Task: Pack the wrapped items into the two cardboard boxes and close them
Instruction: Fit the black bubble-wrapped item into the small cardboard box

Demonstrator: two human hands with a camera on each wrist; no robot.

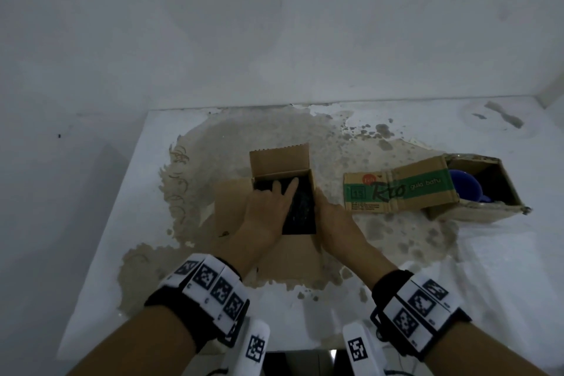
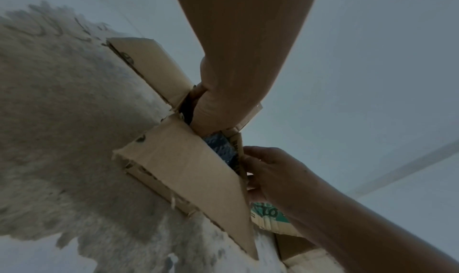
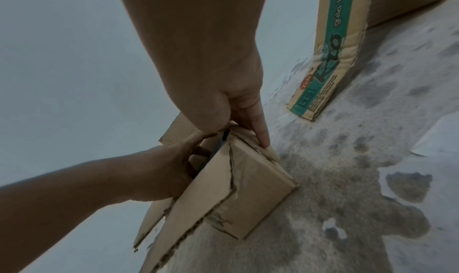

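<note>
A small plain cardboard box stands open near the middle of the white, brown-stained surface. Its far flap stands upright at 12 o'clock, with a serrated top edge, its left flap lies spread flat toward 9 o'clock, and its near flap lies flat toward 6 o'clock. Inside lies a dark wrapped item, black with a crinkled, slightly glossy skin that looks bluish in the left wrist view; it fills most of the box's opening.

The left hand reaches into the box from 7 o'clock, its straight fingers laid flat on top of the wrapped item; its grip is wide and holds nothing. The right hand rests against the box's right wall at 3 o'clock. In the right wrist view one straight finger lies along the outside of the folded-down, torn right flap; its thumb side is hidden, so I cannot tell whether this grip pinches the wall or only presses it.

The second cardboard box sits well apart at 3 o'clock, open, its long flap printed with a green band and the words "gula batu". A blue rounded object lies inside it, partly hidden by the flap.
</note>
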